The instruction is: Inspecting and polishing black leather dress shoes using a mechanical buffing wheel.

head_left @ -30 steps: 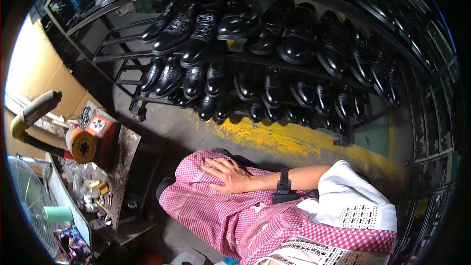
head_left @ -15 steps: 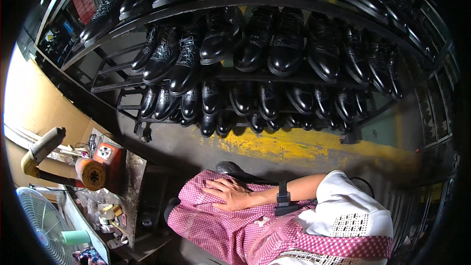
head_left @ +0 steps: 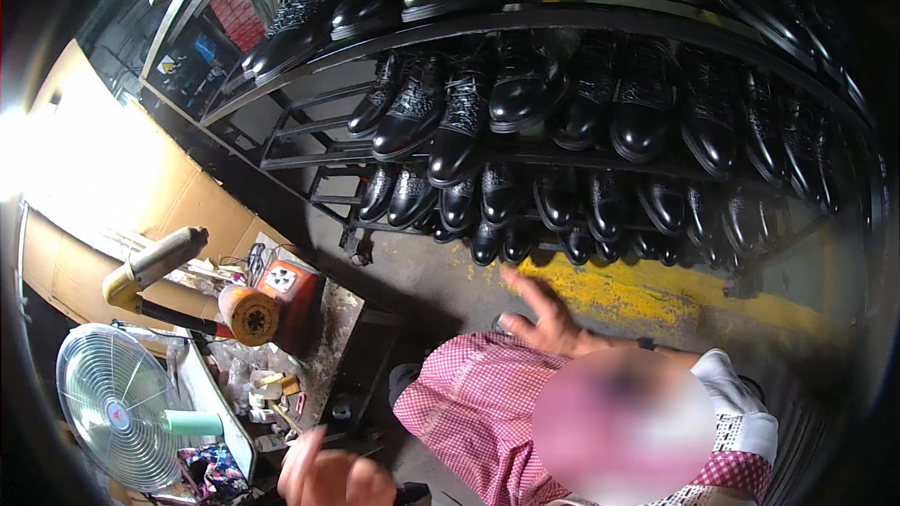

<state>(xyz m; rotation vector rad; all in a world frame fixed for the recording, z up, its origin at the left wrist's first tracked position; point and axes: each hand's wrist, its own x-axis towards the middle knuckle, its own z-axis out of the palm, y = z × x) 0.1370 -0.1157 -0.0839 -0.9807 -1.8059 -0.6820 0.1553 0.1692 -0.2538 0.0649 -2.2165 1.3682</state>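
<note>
My right hand (head_left: pixel 548 320), with a dark band at its wrist, is raised just above my lap. Its index finger and thumb are stretched apart and nothing is in it. Below it lies my pink-and-white checked apron (head_left: pixel 469 403), partly covered by a blurred round patch. At the lower edge, left of the apron, my left hand (head_left: pixel 328 476) is smeared by motion. One finger points up, apart from the others, and I see no object in it. Close to that hand is the cluttered workbench (head_left: pixel 342 337).
Black metal racks (head_left: pixel 375 52) carry rows of glossy black shoes (head_left: pixel 459 131) ahead. On the left stand a fan (head_left: pixel 117 408) and an orange machine (head_left: pixel 291 290) with a socket panel. A bent pipe-like arm (head_left: pixel 155 267) rises beside it. Yellow paint (head_left: pixel 600 290) marks the floor.
My right hand has lifted off the apron over my lap and spread its fingers. My left hand has come into view at the lower edge. The whole scene has shifted right in the view.
</note>
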